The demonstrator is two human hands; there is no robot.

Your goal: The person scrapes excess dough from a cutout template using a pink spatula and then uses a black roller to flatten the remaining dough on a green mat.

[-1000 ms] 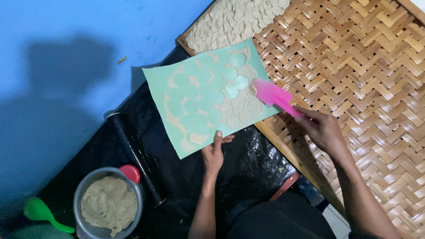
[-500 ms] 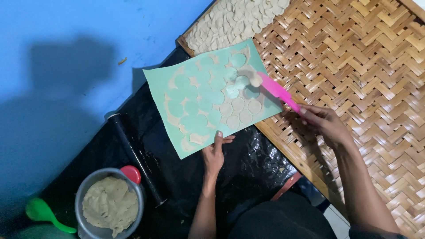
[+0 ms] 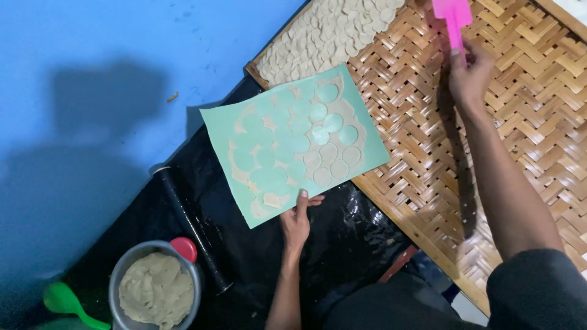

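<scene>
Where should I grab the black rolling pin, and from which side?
Grip the black rolling pin around its middle, coming from above. It lies flat and diagonal on the black sheet; its lower end sits close beside the metal dough bowl and red lid, so the middle is probably freer.

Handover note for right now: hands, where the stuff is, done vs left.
Left hand: pinning the near edge of the green sheet.
Right hand: holding the pink spatula over the woven tray.
Done: many dough rounds laid at the tray's far end; most circles on the sheet are bare.
Left: some cut rounds sit on the sheet's right side, plus dough scraps.
Nearby: bowl of dough, black rolling pin.
</scene>
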